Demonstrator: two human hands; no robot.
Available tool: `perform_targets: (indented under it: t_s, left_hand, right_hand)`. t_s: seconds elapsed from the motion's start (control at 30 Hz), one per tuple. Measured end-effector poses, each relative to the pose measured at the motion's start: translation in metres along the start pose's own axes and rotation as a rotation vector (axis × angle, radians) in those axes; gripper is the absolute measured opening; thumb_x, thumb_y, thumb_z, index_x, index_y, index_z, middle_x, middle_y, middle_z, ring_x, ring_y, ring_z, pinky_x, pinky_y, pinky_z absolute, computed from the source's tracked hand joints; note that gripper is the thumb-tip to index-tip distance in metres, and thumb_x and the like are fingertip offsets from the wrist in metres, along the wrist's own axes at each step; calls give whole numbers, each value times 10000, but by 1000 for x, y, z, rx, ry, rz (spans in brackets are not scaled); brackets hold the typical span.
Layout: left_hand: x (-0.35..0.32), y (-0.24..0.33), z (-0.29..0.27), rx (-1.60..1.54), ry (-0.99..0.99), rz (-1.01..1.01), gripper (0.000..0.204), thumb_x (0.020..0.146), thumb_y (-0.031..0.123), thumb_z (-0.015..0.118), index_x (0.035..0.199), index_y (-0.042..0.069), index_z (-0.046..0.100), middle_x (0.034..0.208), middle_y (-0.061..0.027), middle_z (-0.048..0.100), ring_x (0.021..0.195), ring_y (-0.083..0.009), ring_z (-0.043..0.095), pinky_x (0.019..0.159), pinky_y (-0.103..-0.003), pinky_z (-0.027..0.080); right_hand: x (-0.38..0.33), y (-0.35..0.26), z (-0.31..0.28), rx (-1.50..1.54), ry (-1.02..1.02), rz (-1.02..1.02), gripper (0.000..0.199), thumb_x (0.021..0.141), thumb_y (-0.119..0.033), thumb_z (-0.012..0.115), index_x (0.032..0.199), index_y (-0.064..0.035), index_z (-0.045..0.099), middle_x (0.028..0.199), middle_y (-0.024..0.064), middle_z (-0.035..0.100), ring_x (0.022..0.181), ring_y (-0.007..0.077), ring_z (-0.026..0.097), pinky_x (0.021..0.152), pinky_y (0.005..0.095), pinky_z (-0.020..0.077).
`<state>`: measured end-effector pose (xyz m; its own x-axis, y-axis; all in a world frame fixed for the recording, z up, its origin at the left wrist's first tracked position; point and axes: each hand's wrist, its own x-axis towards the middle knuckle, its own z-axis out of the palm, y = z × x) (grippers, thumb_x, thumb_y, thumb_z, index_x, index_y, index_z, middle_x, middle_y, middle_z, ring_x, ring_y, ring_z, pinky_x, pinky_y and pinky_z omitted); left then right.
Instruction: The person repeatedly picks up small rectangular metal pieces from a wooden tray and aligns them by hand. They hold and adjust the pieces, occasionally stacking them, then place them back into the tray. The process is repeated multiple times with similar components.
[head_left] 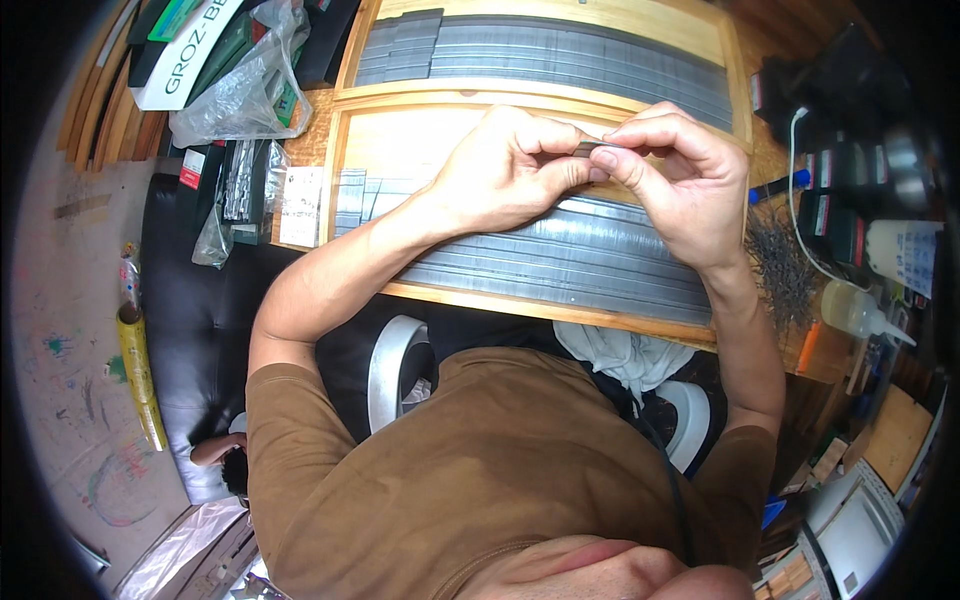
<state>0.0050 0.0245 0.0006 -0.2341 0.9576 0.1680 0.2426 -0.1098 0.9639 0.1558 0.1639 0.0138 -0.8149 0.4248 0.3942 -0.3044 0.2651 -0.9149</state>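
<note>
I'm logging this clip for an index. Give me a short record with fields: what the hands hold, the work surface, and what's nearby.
left hand: pinches one end of a small dark metal strip
right hand: pinches the other end
work surface: wooden tray lined with grey metal strips
behind: second wooden tray, likewise filled
right side: squeeze bottle
left side: plastic bag

Both hands point(590, 165) pinch small dark metal piece point(588, 149) above wooden tray point(540, 305).

Brown short-sleeved T-shirt, bare forearms, bare left hand point(505, 170) and right hand point(680, 185), no rings.
</note>
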Motion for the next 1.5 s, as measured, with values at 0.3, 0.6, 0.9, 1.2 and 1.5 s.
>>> perform_targets:
  t_s: [0.3,0.6,0.9,1.2,1.5]
  left_hand:
    - [0,3,-2,47,-8,-6,172,972,147,714,878,8,751,696,-33,692,650,-39,567,588,-244,470]
    - [0,4,-1,30,0,-15,159,969,138,714,890,5,751,724,-43,711,673,-45,595,609,-247,493]
    - [0,2,-1,42,-1,-27,182,967,143,719,851,3,736,696,-31,691,648,-42,569,585,-245,472]
    - [1,-1,-3,76,-1,-47,229,959,164,734,793,8,716,604,-13,593,593,-40,476,537,-261,411]
    - [1,1,0,53,25,-25,195,954,153,736,831,2,734,636,-31,646,612,-38,518,552,-261,438]
  right_hand:
    - [0,0,0,12,3,17,94,846,16,793,932,5,758,888,69,728,807,109,667,736,233,540]
    - [0,0,0,2,6,26,90,847,13,792,926,7,751,884,68,724,805,110,664,734,237,537]
    - [0,1,-1,-2,-3,28,79,852,25,782,920,11,744,890,72,720,811,115,670,733,239,541]
    - [0,-3,2,-57,14,0,29,889,32,729,914,20,719,880,68,703,811,121,673,738,242,544]
    - [2,-5,2,-265,-2,-111,29,890,9,726,919,13,722,834,65,688,771,127,664,692,250,528]
